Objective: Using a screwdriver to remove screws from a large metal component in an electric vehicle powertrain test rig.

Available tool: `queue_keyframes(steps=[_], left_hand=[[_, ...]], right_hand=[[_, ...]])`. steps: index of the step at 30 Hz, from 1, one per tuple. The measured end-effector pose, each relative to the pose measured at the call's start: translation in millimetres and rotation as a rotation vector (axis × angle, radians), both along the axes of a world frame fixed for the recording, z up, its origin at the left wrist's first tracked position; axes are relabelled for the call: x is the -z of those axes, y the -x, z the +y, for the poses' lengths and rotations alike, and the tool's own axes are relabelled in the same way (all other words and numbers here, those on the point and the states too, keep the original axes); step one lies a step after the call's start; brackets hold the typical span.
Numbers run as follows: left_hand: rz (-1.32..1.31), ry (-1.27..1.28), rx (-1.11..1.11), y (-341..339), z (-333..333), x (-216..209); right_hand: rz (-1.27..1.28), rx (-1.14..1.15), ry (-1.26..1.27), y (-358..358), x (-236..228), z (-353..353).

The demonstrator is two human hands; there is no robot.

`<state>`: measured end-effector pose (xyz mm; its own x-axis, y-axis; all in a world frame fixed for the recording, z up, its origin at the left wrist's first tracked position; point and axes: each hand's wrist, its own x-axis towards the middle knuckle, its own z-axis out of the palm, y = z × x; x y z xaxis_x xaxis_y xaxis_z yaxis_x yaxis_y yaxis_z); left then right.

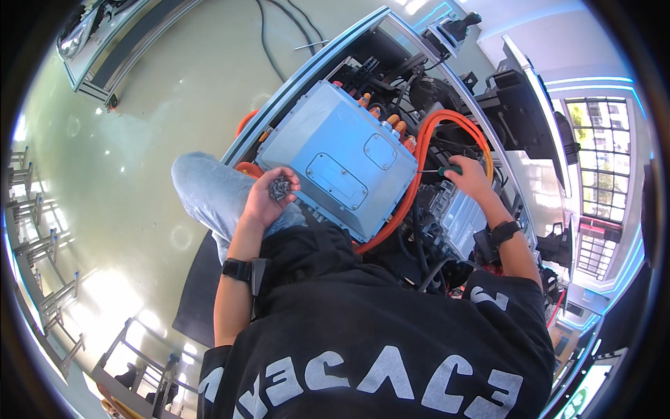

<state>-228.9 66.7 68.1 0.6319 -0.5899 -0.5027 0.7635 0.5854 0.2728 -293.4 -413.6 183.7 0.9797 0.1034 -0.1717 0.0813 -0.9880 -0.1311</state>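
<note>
My left hand (262,202) is cupped palm up by the near left corner of a large blue-grey metal box (342,133). A small heap of dark metal pieces, apparently screws (280,187), lies in its curled fingers. My right hand (469,177) grips a screwdriver by its dark green handle (452,170). The thin shaft points left, its tip at the right edge of the box; whether it touches is too small to tell. Two bolted cover plates, one rectangular (336,181) and one smaller (380,151), sit on top of the box.
Thick orange cables (447,119) loop around the box's right side. Orange connectors (391,124) line its far side. A silver finned unit (457,220) stands to the right. An aluminium frame (307,66) borders the equipment. Dark cables (283,35) lie on the floor beyond.
</note>
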Motion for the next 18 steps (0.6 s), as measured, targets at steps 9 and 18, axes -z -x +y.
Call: queue_keyframes(steps=[9, 18], left_hand=[[-0.013, 0.026, 0.004, 0, -1, 3], [-0.010, 0.019, 0.013, -1, 0, 3]], right_hand=[[0.165, 0.708, -0.310, 2, 1, 0], [0.143, -0.257, 0.119, 7, -25, 23]])
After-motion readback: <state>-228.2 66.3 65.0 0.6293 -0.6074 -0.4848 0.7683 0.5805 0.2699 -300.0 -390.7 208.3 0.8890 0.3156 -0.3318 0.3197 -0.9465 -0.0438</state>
